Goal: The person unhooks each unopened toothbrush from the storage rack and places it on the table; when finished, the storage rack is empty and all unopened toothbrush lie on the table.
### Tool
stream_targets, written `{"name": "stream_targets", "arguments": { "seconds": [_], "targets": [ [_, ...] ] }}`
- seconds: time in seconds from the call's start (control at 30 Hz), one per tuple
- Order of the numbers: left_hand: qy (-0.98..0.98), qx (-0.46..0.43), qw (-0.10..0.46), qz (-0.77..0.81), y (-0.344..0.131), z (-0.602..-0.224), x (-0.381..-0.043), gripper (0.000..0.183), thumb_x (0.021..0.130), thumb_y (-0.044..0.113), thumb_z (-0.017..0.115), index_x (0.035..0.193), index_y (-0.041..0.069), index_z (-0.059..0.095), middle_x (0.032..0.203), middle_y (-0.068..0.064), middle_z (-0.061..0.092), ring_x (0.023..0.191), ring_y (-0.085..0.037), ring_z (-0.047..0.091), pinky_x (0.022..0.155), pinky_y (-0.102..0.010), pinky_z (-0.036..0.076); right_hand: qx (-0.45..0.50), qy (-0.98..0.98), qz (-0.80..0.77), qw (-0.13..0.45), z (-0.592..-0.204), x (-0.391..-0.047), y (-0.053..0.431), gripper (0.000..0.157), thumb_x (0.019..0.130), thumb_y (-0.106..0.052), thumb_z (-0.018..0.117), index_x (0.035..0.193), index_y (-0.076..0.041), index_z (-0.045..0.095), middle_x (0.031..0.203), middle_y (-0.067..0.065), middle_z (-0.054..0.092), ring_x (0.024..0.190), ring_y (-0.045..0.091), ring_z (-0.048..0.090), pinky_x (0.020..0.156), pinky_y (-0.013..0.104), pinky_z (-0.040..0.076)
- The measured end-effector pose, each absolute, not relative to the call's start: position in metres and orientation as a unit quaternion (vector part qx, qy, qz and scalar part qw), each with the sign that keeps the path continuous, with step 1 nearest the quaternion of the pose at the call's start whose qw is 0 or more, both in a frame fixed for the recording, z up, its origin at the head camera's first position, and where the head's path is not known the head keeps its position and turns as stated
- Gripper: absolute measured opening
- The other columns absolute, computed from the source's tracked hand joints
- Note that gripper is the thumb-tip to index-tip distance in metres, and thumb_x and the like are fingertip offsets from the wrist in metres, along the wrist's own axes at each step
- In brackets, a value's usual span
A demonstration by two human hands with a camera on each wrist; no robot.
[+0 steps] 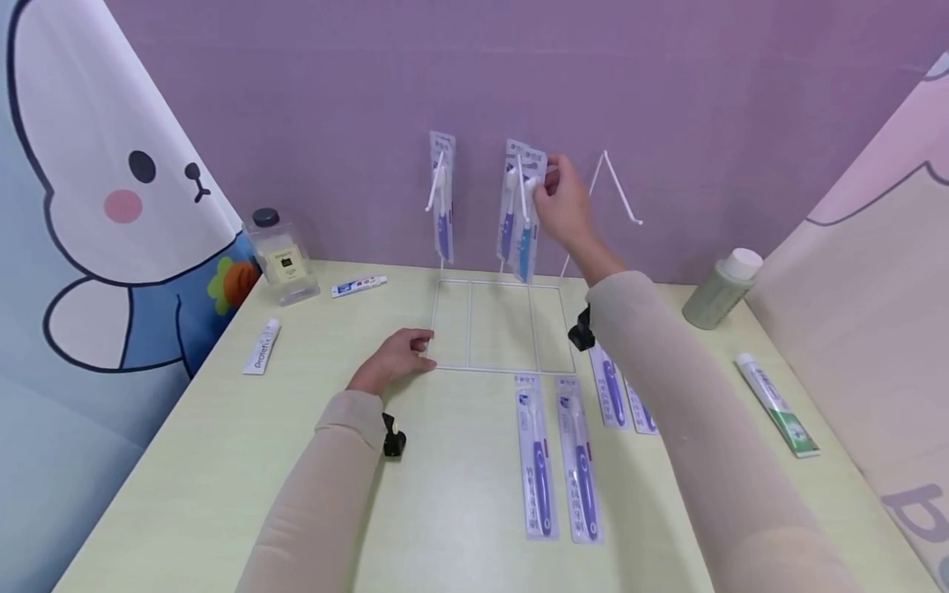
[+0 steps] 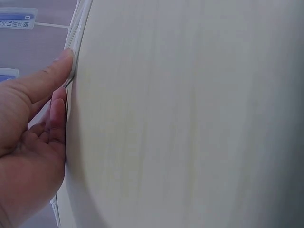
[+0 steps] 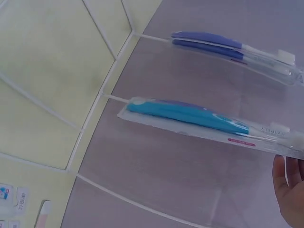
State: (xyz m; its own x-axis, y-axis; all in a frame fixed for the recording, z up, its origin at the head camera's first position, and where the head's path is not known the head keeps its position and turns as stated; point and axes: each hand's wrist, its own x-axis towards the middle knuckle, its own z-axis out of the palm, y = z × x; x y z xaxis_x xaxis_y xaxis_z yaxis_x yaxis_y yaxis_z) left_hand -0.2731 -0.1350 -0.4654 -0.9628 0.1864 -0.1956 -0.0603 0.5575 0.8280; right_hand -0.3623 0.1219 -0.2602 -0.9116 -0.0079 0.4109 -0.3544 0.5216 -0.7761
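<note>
A white wire rack (image 1: 504, 371) stands on the table against the purple backdrop, with upright hooks at its back. My left hand (image 1: 393, 358) holds the rack's left side near the front corner, thumb and fingers at the wire. Up at the middle hook, my right hand (image 1: 567, 206) pinches the upper edge of a packaged blue toothbrush (image 1: 525, 247). This pack hangs in front of a packaged purple toothbrush (image 1: 507, 235) on that hook. More purple packaging (image 1: 442, 235) hangs from the left hook. In the right wrist view, only fingertips (image 3: 280, 175) show below the pack.
Several packaged purple toothbrushes (image 1: 541, 486) lie in front of the rack, some partly hidden by my right arm. A clear bottle (image 1: 285, 268) and small tubes (image 1: 262, 346) are at left. A grey-green bottle (image 1: 719, 292) and a toothpaste tube (image 1: 778, 405) are at right.
</note>
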Motion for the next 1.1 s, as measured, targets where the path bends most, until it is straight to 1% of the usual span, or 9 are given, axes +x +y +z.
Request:
{"name": "stream_targets", "arguments": {
  "seconds": [0.13,0.23,0.37,0.47,0.53,0.7,0.9,1.1],
  "targets": [
    [0.871,0.038,0.131,0.472,-0.135,-0.466,-0.274,0.061,0.077,0.004,0.07,0.132,0.005,0.044,0.106,-0.008,0.049,0.097,-0.022,0.044,0.088,-0.035,0.038,0.122,-0.836,0.499,0.191,-0.262,-0.35,0.131,0.034,0.087,0.0,0.048,0.12,-0.004,0.045,0.091,0.01,0.052,0.079,0.018,0.049,0.067,0.024,0.046],
    [0.874,0.041,0.13,0.467,-0.135,-0.467,-0.274,0.061,0.077,0.005,0.07,0.132,0.005,0.044,0.106,-0.008,0.049,0.097,-0.022,0.045,0.088,-0.035,0.038,0.124,-0.831,0.516,0.164,-0.268,-0.337,0.137,0.034,0.087,0.001,0.048,0.121,-0.004,0.044,0.093,0.011,0.051,0.081,0.019,0.05,0.068,0.025,0.047],
    [0.874,0.041,0.131,0.466,-0.135,-0.466,-0.272,0.061,0.076,0.005,0.071,0.131,0.005,0.044,0.105,-0.009,0.05,0.096,-0.022,0.045,0.088,-0.035,0.038,0.128,-0.824,0.543,0.099,-0.284,-0.316,0.144,0.04,0.086,0.003,0.05,0.124,-0.002,0.041,0.099,0.013,0.051,0.086,0.024,0.051,0.071,0.032,0.051],
    [0.872,0.04,0.13,0.47,-0.134,-0.464,-0.272,0.061,0.076,0.004,0.071,0.131,0.004,0.045,0.104,-0.009,0.05,0.096,-0.022,0.045,0.088,-0.035,0.038,0.129,-0.81,0.569,0.047,-0.3,-0.302,0.147,0.043,0.086,0.005,0.052,0.127,-0.001,0.039,0.101,0.015,0.052,0.087,0.027,0.053,0.071,0.038,0.051],
    [0.873,0.043,0.129,0.467,-0.134,-0.464,-0.272,0.061,0.076,0.004,0.07,0.131,0.004,0.044,0.104,-0.009,0.05,0.096,-0.022,0.045,0.088,-0.035,0.038,0.123,-0.801,0.586,0.012,-0.313,-0.293,0.148,0.045,0.085,0.006,0.053,0.127,-0.001,0.038,0.102,0.017,0.052,0.087,0.029,0.053,0.07,0.039,0.051],
    [0.874,0.044,0.132,0.466,-0.135,-0.463,-0.272,0.06,0.077,0.004,0.07,0.131,0.004,0.044,0.105,-0.009,0.049,0.096,-0.022,0.045,0.088,-0.035,0.038,0.093,-0.773,0.621,-0.088,-0.345,-0.275,0.145,0.046,0.087,0.008,0.049,0.129,0.0,0.033,0.104,0.021,0.05,0.087,0.03,0.054,0.069,0.038,0.052],
    [0.874,0.037,0.131,0.467,-0.134,-0.462,-0.273,0.061,0.077,0.004,0.07,0.132,0.005,0.044,0.107,-0.009,0.049,0.098,-0.023,0.044,0.089,-0.035,0.037,0.071,-0.755,0.632,-0.161,-0.378,-0.257,0.136,0.046,0.088,0.01,0.046,0.129,-0.003,0.031,0.102,0.021,0.047,0.083,0.028,0.054,0.07,0.041,0.051],
    [0.877,0.052,0.129,0.459,-0.136,-0.466,-0.276,0.059,0.077,0.004,0.07,0.131,0.003,0.045,0.102,-0.009,0.05,0.095,-0.022,0.045,0.088,-0.034,0.038,0.051,-0.738,0.631,-0.234,-0.401,-0.242,0.127,0.05,0.088,0.01,0.047,0.132,-0.006,0.028,0.102,0.019,0.044,0.082,0.027,0.054,0.071,0.042,0.051]
  ]
}}
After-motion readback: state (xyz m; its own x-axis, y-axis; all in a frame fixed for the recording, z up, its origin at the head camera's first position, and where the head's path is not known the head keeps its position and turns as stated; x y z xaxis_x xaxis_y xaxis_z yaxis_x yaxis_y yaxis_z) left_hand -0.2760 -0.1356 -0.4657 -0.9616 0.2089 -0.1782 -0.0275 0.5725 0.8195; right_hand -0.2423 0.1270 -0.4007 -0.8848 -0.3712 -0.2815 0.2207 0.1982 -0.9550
